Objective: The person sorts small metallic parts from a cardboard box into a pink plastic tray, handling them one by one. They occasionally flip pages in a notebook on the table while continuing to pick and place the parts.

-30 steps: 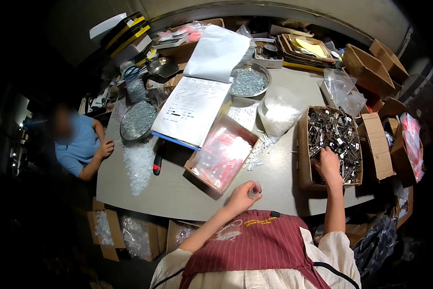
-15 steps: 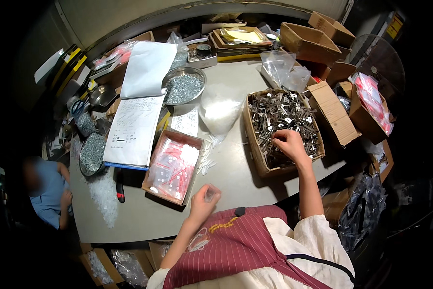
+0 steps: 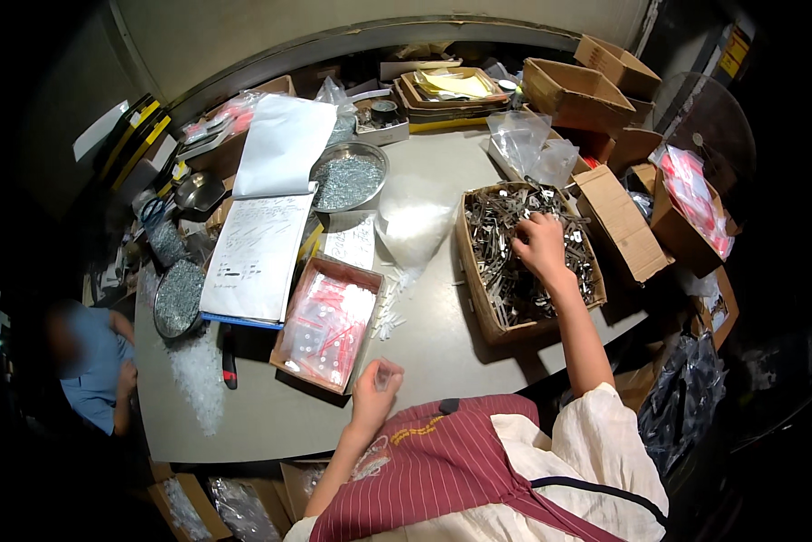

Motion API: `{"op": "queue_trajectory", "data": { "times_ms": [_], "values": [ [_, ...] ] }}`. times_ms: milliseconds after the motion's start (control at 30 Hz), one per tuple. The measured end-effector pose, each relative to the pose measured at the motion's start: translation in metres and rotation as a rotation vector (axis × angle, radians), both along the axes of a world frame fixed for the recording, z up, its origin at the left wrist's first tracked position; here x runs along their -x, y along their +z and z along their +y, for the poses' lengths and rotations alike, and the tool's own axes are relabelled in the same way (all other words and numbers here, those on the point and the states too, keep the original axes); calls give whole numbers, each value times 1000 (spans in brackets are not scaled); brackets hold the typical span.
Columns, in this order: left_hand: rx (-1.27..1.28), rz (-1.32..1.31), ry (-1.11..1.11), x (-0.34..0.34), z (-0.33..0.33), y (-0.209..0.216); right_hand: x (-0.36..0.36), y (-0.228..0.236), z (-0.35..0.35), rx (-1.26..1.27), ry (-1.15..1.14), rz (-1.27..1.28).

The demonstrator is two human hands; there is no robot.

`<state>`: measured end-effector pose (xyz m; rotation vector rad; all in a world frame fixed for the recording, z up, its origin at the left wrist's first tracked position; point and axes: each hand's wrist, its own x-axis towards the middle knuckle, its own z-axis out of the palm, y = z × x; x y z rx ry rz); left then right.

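Note:
My left hand point(image 3: 371, 397) is closed round a small clear plastic bag point(image 3: 387, 373), just above the near edge of the table. My right hand point(image 3: 541, 246) reaches into a cardboard box point(image 3: 474, 298) heaped with dark metal parts point(image 3: 514, 285). Its fingers bend down together at the top of the pile, and anything between them is hidden. Close to my left hand stands a shallow box point(image 3: 284, 366) of flat clear bags with red strips point(image 3: 329, 330). Small white plastic pieces point(image 3: 388, 321) lie loose between the two boxes.
Behind the white pieces is a clear bag of white parts point(image 3: 415, 221). Metal bowls of small shiny screws point(image 3: 347, 181) stand near an open notebook point(image 3: 252, 257). Spilled clear pieces point(image 3: 198, 384) and a red-and-black tool handle point(image 3: 230, 372) lie at left. A person point(image 3: 94, 361) is beyond.
My right hand has shifted slightly farther into the box of metal parts. My left hand, still holding the bag, has moved a little left. The whole view has tilted somewhat.

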<state>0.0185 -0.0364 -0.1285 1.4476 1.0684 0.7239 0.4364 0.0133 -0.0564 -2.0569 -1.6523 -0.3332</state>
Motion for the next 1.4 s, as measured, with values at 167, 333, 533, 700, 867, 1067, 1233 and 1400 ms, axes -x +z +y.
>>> {"op": "queue_trajectory", "data": {
  "times_ms": [167, 333, 533, 700, 867, 1067, 1233, 1400],
  "values": [
    [-31, 19, 22, 6, -3, -6, -4, 9, -25, -68, 47, 1065],
    [-116, 96, -2, -20, -1, 33, 58, 45, -58, -86, 285, 1397],
    [-266, 44, -122, -59, 11, 72, 160, 39, -76, 14, 637, 1211],
    [-288, 50, -92, -51, 15, 67, 179, 36, -77, 201, 909, 622],
    [-255, 3, -74, -41, 13, 60, 182, 60, -76, 367, 913, 338],
    [-58, -225, -128, -39, 14, 72, 180, 83, -56, 36, 889, 354],
    [20, -265, -195, -32, 16, 67, 181, 73, -51, 190, 823, 564],
    [88, -306, -190, -31, 15, 70, 194, 80, -55, 197, 1035, 454]
  ]
}}
